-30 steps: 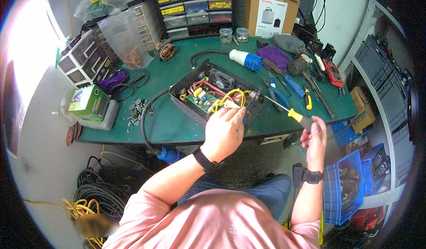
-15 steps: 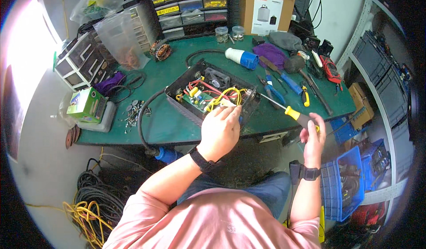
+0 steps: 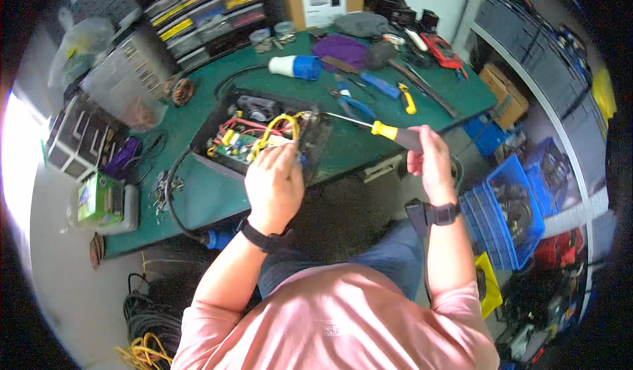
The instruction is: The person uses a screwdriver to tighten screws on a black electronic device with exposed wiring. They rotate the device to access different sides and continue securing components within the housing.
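Note:
An open black metal case lies on the green workbench, with a circuit board, a fan and red and yellow wires inside. My left hand is over the case's near wall, its fingers curled together beside the yellow wires; the fingertips and whatever they pinch are hidden. My right hand grips the dark end of a yellow-collared screwdriver. Its shaft points left, and the tip reaches the right end panel of the case. That end panel is blurred, so the exact contact cannot be made out.
Pliers, a yellow-handled tool and a hammer lie behind the screwdriver. A white-and-blue plug sits beyond the case. Loose screws are scattered at left, near a green box. Blue crates stand at lower right.
The view has turned, so the bench appears shifted left and tilted. My right hand has closed more around the screwdriver handle. My left hand stays at the case's near wall.

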`<state>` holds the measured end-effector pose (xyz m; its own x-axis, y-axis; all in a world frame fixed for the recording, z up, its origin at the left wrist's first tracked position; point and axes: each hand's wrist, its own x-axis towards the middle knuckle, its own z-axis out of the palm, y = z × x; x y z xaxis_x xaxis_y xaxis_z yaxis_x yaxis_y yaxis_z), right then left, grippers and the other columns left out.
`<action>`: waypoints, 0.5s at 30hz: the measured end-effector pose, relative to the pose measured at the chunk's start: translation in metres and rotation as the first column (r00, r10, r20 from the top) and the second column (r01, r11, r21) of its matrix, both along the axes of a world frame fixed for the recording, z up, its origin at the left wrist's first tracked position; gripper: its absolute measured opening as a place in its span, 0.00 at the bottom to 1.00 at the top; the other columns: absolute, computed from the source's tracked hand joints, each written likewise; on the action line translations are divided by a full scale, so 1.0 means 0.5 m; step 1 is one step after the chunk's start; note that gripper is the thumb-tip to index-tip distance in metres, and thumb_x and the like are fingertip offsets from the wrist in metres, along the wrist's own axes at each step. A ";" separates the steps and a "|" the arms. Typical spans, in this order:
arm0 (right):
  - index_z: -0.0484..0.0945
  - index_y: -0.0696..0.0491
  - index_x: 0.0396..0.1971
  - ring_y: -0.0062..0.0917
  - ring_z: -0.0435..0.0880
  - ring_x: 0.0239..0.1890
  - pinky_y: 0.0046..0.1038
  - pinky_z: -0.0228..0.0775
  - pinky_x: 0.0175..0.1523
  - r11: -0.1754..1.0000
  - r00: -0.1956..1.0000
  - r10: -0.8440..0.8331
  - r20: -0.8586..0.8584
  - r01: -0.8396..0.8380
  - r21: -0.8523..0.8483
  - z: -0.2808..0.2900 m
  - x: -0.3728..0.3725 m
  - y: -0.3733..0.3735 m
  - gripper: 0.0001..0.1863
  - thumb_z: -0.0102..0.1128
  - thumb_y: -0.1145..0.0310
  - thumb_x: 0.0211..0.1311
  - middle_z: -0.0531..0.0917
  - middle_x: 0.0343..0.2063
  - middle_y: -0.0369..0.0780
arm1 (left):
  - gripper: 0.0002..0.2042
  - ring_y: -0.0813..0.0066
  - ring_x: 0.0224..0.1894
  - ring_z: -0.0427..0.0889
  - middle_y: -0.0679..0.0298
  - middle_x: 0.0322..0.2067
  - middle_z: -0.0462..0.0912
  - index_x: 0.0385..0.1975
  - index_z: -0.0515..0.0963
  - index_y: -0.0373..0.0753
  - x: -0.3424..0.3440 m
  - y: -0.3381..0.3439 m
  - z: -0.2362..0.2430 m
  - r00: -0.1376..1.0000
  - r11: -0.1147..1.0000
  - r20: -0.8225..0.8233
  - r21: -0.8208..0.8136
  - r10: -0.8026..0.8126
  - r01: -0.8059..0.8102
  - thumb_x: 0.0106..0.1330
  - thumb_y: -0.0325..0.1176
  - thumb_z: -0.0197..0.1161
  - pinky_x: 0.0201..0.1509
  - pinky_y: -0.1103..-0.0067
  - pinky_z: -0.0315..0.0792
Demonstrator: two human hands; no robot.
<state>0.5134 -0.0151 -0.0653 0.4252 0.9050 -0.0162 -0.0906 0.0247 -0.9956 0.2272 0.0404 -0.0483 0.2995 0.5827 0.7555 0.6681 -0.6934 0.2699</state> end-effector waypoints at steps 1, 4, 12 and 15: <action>0.77 0.53 0.44 0.13 0.73 0.16 0.15 0.62 0.18 0.998 1.000 -0.009 0.028 0.007 0.057 -0.014 0.006 -0.003 0.15 0.54 0.57 0.69 0.77 0.18 0.31 | 0.11 0.56 0.38 0.82 0.53 0.35 0.84 0.39 0.80 0.31 0.004 -0.002 0.002 1.000 1.000 -0.006 0.010 -0.010 0.010 0.57 0.24 0.58 0.45 0.67 0.75; 0.77 0.53 0.43 0.13 0.74 0.17 0.15 0.63 0.20 0.978 0.987 -0.116 0.110 0.094 0.186 -0.018 -0.015 -0.007 0.12 0.55 0.60 0.69 0.76 0.17 0.30 | 0.11 0.53 0.42 0.82 0.51 0.38 0.84 0.41 0.81 0.31 0.010 -0.009 0.008 1.000 0.998 0.002 -0.065 -0.008 0.008 0.60 0.23 0.57 0.49 0.67 0.74; 0.73 0.52 0.49 0.12 0.73 0.19 0.15 0.64 0.21 0.982 0.991 -0.093 0.097 0.076 0.172 -0.029 -0.003 0.001 0.17 0.59 0.58 0.66 0.77 0.23 0.32 | 0.12 0.56 0.39 0.82 0.52 0.37 0.84 0.41 0.80 0.31 0.009 -0.002 -0.005 0.999 1.000 -0.036 0.020 0.008 -0.007 0.58 0.23 0.58 0.45 0.68 0.75; 0.75 0.53 0.44 0.11 0.73 0.18 0.14 0.64 0.22 0.946 0.984 -0.172 0.038 0.154 0.285 -0.017 -0.022 0.003 0.14 0.59 0.60 0.67 0.76 0.22 0.31 | 0.12 0.54 0.43 0.82 0.50 0.39 0.84 0.42 0.80 0.30 0.010 -0.008 0.001 1.000 0.997 -0.017 -0.074 0.011 -0.012 0.60 0.23 0.57 0.50 0.68 0.74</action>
